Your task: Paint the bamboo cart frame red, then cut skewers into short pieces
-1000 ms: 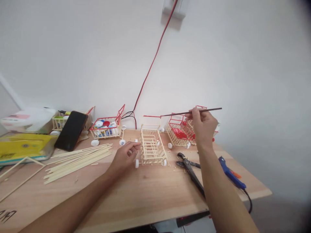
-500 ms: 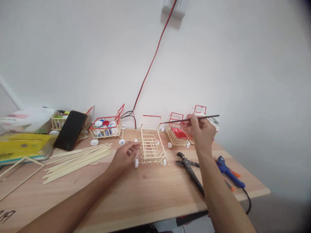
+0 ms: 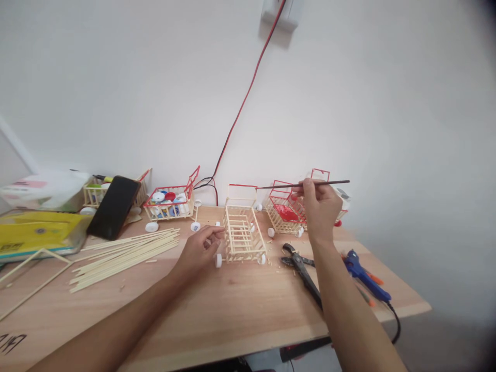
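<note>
Pinching a thin brush, right hand above the wooden surface; left hand fingers closed beside the cart, white wall behind.

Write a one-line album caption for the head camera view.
Left hand steadies a stick cart; right hand holds a thin brush.

No print is legible; table-edge scrawl is unreadable.

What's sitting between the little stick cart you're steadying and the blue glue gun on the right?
In the head view, black pliers lie on the table between the stick cart and the blue glue gun, amid small wood offcuts.
</note>
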Available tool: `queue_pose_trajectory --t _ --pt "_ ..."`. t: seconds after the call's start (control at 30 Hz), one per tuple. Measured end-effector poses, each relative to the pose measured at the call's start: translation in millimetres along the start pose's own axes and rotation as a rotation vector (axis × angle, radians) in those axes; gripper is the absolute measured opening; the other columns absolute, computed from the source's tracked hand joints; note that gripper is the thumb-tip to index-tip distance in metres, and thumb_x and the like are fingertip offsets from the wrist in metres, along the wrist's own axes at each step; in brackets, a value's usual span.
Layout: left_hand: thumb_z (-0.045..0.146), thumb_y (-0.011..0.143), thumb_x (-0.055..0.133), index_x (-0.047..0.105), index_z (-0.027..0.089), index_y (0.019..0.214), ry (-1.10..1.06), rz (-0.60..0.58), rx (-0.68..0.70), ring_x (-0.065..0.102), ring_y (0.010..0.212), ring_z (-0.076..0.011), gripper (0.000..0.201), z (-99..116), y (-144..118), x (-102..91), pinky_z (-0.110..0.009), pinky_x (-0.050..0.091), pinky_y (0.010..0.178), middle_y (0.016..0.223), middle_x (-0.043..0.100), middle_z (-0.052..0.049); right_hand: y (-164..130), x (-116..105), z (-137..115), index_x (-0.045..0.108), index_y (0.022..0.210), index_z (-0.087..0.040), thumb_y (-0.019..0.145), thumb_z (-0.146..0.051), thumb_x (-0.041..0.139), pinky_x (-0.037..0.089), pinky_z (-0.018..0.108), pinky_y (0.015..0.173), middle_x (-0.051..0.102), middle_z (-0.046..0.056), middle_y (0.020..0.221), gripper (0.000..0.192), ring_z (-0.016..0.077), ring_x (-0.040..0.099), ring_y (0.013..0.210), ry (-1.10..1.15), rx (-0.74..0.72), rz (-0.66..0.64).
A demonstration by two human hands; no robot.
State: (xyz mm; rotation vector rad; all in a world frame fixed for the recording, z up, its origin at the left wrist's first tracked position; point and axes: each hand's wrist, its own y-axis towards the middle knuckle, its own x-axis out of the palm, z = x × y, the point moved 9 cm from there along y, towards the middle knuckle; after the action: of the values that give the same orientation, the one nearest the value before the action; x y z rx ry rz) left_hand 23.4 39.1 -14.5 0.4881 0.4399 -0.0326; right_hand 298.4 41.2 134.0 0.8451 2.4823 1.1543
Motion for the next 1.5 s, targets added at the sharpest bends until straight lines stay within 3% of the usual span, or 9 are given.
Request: queue_pose_trajectory --t 0.2,0.43,0.7,1.13,1.5 --pt "0.012 0.078 0.050 0.065 0.017 0.107 0.000 0.004 0.011 0.059 0.074 -0.0132 0.032 -2.0 0.0 0.5 -0.024 0.046 0.063 0.092 0.067 -0.004 -8.1 -3.7 3.0 0.066 0.082 -0.017 0.082 -0.045 0.060 0.055 0.031 0.063 0.072 0.005 0.069 0.029 0.0175 0.068 0.060 -0.015 0.017 -0.034" --pt "0.013 0.078 0.050 0.065 0.017 0.107 0.005 0.007 0.023 0.059 0.075 -0.0137 0.033 0.8 0.2 -0.5 -0.024 0.046 0.064 0.092 0.067 -0.004 -8.7 -5.6 -13.3 0.065 0.086 -0.018 0.085 -0.043 0.057 0.055 0.030 0.064 0.071 0.005 0.072 0.027 0.0175 0.068 0.064 -0.054 -0.054 -0.042" --pt "0.012 0.078 0.049 0.065 0.017 0.107 -0.001 0.006 0.021 0.059 0.075 -0.0137 0.033 -1.2 -0.1 -0.2 -0.024 0.046 0.064 0.093 0.067 -0.004 -15.8 5.2 -28.0 0.067 0.084 -0.018 0.088 -0.037 0.053 0.054 0.029 0.066 0.070 0.004 0.078 0.023 0.0172 0.068 0.070 -0.187 -0.174 -0.205" --pt "0.013 0.079 0.050 0.065 0.017 0.105 -0.004 0.002 0.027 0.059 0.074 -0.0136 0.031 -1.0 -0.1 0.3 -0.024 0.046 0.064 0.092 0.066 -0.004 -10.0 6.3 -33.0 0.066 0.083 -0.019 0.089 -0.036 0.051 0.051 0.027 0.063 0.070 0.004 0.077 0.023 0.0156 0.067 0.064 -0.200 -0.200 -0.136" --pt "0.011 0.079 0.050 0.065 0.017 0.106 0.001 0.001 0.030 0.059 0.078 -0.0139 0.031 -3.1 -0.1 1.2 -0.024 0.045 0.065 0.096 0.066 -0.005 -12.8 -1.0 -17.1 0.066 0.087 -0.018 0.088 -0.039 0.055 0.053 0.028 0.065 0.070 0.004 0.078 0.024 0.0158 0.067 0.066 -0.118 -0.159 -0.106"
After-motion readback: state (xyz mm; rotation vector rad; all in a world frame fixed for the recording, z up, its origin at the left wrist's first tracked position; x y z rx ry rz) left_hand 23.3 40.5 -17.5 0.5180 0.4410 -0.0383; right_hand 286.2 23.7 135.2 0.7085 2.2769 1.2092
